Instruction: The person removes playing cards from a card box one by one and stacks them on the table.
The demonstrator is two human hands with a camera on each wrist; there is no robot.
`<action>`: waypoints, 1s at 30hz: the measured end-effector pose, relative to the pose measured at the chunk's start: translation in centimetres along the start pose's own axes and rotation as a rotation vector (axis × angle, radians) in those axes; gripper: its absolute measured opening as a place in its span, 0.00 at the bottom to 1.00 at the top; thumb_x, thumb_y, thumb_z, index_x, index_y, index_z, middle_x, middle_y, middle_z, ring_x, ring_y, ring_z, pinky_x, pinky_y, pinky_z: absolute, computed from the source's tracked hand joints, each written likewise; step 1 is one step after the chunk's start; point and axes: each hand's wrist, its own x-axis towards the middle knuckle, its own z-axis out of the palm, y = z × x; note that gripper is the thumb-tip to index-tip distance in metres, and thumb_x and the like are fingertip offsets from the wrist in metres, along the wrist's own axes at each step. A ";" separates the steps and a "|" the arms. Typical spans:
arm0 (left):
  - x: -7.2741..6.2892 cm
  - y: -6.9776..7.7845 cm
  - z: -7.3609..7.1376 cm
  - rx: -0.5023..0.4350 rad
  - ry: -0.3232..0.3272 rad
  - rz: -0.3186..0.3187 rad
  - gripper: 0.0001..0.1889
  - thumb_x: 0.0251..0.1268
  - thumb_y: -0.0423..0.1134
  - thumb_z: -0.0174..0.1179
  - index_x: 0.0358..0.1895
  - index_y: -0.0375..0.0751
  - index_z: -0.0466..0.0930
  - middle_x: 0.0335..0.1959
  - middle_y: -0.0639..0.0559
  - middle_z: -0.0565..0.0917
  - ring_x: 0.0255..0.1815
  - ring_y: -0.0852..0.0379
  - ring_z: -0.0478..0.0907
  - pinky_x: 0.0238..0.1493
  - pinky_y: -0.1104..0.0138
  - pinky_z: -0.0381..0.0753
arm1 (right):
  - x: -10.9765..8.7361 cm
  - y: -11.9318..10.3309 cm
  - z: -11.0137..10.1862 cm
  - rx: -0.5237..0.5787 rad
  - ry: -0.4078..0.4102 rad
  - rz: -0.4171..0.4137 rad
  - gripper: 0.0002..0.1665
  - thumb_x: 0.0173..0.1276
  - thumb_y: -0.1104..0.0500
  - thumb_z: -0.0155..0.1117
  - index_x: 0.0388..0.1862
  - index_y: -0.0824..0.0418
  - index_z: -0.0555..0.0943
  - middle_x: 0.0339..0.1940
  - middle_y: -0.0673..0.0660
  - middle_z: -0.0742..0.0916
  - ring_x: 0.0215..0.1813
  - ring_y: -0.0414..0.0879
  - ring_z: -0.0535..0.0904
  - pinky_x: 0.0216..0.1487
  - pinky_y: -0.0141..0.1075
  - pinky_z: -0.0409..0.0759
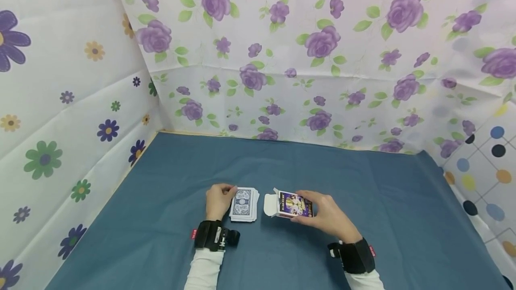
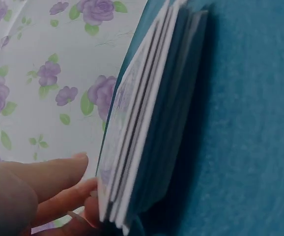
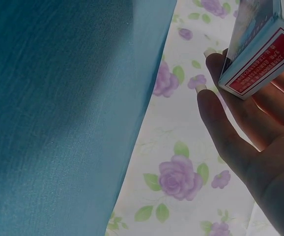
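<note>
A stack of playing cards (image 1: 242, 202) with blue-patterned backs lies face down, its edges slightly uneven. Beside its far left corner is my left hand (image 1: 218, 200). In the left wrist view, the fingertips (image 2: 90, 189) reach the edge of the cards (image 2: 142, 118), and the thumb stands apart from them. To the right, my right hand (image 1: 328, 214) grips a card box (image 1: 296, 204) with a dark purple picture on its front. The box's white end flap (image 1: 271, 205) hangs open toward the cards. The right wrist view shows the box's red-labelled end (image 3: 262, 61) by the fingers.
A blue cloth (image 1: 169, 245) covers the table. Flower-printed sheets (image 1: 250, 102) hang behind it and along the left side, with a dotted sheet (image 1: 496, 178) at the right. Each wrist wears a black strap with a small camera (image 1: 232, 237).
</note>
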 end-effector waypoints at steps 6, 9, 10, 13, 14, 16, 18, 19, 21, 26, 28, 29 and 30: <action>0.1 0.6 0.2 0.028 0.034 0.164 0.12 0.71 0.40 0.57 0.42 0.35 0.85 0.28 0.44 0.83 0.24 0.56 0.74 0.30 0.63 0.71 | 0.0 -0.1 -0.1 -0.004 -0.010 0.010 0.44 0.54 0.37 0.72 0.64 0.59 0.76 0.59 0.56 0.83 0.54 0.46 0.81 0.48 0.43 0.79; -0.4 3.1 -0.6 -0.037 -0.136 0.238 0.09 0.68 0.41 0.60 0.39 0.40 0.86 0.30 0.48 0.84 0.27 0.58 0.75 0.32 0.64 0.73 | -0.1 -0.1 -0.1 -0.003 -0.002 0.004 0.43 0.54 0.37 0.72 0.64 0.59 0.76 0.59 0.57 0.83 0.54 0.46 0.81 0.47 0.43 0.79; -0.6 3.9 -0.7 -0.056 -0.204 0.272 0.08 0.67 0.41 0.61 0.38 0.42 0.87 0.30 0.50 0.84 0.28 0.59 0.76 0.32 0.65 0.73 | -0.1 -0.1 -0.1 -0.001 0.002 -0.002 0.43 0.54 0.37 0.72 0.64 0.59 0.76 0.59 0.57 0.83 0.53 0.46 0.81 0.47 0.43 0.79; -1.8 7.0 -1.1 -0.116 -0.382 0.287 0.05 0.63 0.39 0.64 0.35 0.43 0.88 0.30 0.51 0.85 0.27 0.59 0.75 0.31 0.68 0.73 | 0.0 -0.1 -0.2 0.001 0.017 -0.026 0.42 0.55 0.37 0.72 0.63 0.59 0.76 0.58 0.57 0.84 0.52 0.46 0.82 0.46 0.43 0.80; -2.1 7.4 -0.9 -0.115 -0.406 0.295 0.05 0.63 0.39 0.65 0.35 0.42 0.87 0.29 0.50 0.85 0.26 0.60 0.75 0.30 0.69 0.73 | 0.0 -0.1 -0.2 0.001 0.021 -0.034 0.42 0.55 0.37 0.71 0.63 0.59 0.76 0.58 0.57 0.84 0.52 0.47 0.82 0.45 0.43 0.80; -2.4 7.9 -0.2 -0.099 -0.416 0.308 0.07 0.62 0.39 0.65 0.33 0.39 0.87 0.27 0.49 0.84 0.23 0.62 0.73 0.27 0.71 0.72 | 0.0 -0.1 -0.2 -0.003 0.032 -0.049 0.42 0.55 0.37 0.71 0.63 0.59 0.76 0.58 0.57 0.84 0.52 0.47 0.82 0.45 0.42 0.81; -2.7 8.0 0.5 -0.084 -0.404 0.299 0.09 0.62 0.40 0.66 0.31 0.38 0.86 0.24 0.49 0.82 0.20 0.63 0.70 0.24 0.72 0.69 | 0.0 -0.2 -0.3 -0.012 0.039 -0.057 0.42 0.55 0.37 0.71 0.63 0.59 0.76 0.58 0.58 0.83 0.54 0.49 0.82 0.45 0.42 0.81; -2.8 8.0 0.7 -0.074 -0.397 0.290 0.10 0.61 0.41 0.66 0.29 0.38 0.85 0.22 0.49 0.81 0.19 0.63 0.69 0.22 0.72 0.67 | 0.0 -0.2 -0.3 -0.014 0.043 -0.057 0.42 0.55 0.37 0.71 0.63 0.59 0.76 0.58 0.58 0.83 0.54 0.49 0.82 0.45 0.42 0.81; -2.9 7.9 1.2 -0.061 -0.392 0.272 0.10 0.61 0.41 0.66 0.27 0.38 0.83 0.20 0.50 0.78 0.17 0.63 0.67 0.21 0.72 0.65 | 0.0 -0.2 -0.3 -0.016 0.048 -0.054 0.41 0.55 0.37 0.71 0.63 0.58 0.77 0.58 0.57 0.84 0.54 0.49 0.82 0.45 0.42 0.81; -3.3 7.8 1.9 -0.039 -0.403 0.250 0.09 0.60 0.36 0.66 0.24 0.38 0.79 0.17 0.53 0.73 0.15 0.63 0.65 0.18 0.72 0.62 | -0.1 -0.4 -0.3 -0.014 0.059 -0.055 0.40 0.55 0.38 0.72 0.62 0.57 0.77 0.58 0.57 0.84 0.54 0.49 0.82 0.46 0.44 0.81; -3.3 7.8 2.0 -0.045 -0.412 0.254 0.09 0.60 0.34 0.65 0.24 0.37 0.79 0.16 0.54 0.72 0.15 0.63 0.65 0.18 0.72 0.62 | -0.1 -0.4 -0.4 -0.013 0.061 -0.060 0.40 0.55 0.38 0.72 0.63 0.57 0.77 0.58 0.57 0.84 0.55 0.50 0.82 0.47 0.45 0.81; -3.2 7.8 2.1 -0.054 -0.421 0.248 0.09 0.60 0.34 0.64 0.23 0.36 0.79 0.15 0.54 0.72 0.14 0.63 0.65 0.18 0.72 0.62 | -0.1 -0.4 -0.4 -0.013 0.062 -0.061 0.40 0.55 0.39 0.72 0.63 0.58 0.77 0.58 0.57 0.84 0.56 0.51 0.82 0.47 0.46 0.81; -3.2 7.7 2.1 -0.064 -0.432 0.247 0.10 0.60 0.34 0.64 0.22 0.36 0.79 0.15 0.54 0.71 0.14 0.63 0.64 0.17 0.72 0.61 | -0.1 -0.4 -0.4 -0.013 0.062 -0.061 0.40 0.55 0.39 0.72 0.63 0.57 0.77 0.58 0.57 0.84 0.56 0.51 0.82 0.48 0.46 0.80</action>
